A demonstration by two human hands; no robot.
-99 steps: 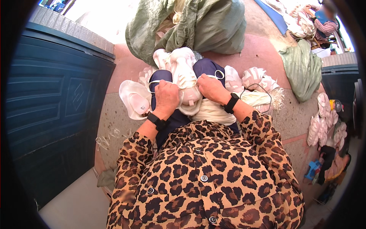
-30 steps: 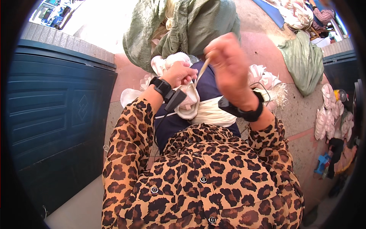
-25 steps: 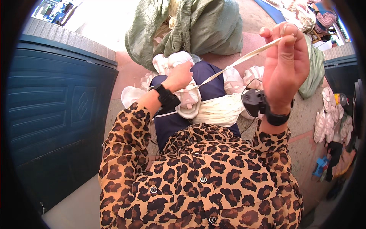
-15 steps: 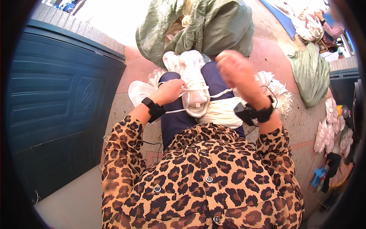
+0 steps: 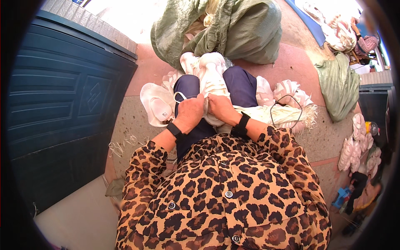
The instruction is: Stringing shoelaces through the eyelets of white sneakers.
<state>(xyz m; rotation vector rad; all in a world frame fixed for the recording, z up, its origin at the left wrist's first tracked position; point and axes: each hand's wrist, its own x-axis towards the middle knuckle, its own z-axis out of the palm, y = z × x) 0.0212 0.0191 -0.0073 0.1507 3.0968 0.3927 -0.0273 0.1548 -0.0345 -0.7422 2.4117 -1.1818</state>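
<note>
A white sneaker (image 5: 211, 85) is held on the lap, between the dark-blue trouser legs, its toe pointing away from the body. The left hand (image 5: 189, 112) is closed in a tight grip on the shoe's near left side, and the right hand (image 5: 221, 108) is closed on its near right side; the two hands touch. More white shoes (image 5: 155, 103) are heaped on the floor just beside the knees, with a bundle of pale laces (image 5: 287, 114) to the right. A green sack (image 5: 233, 31) is seen beyond the shoe.
</note>
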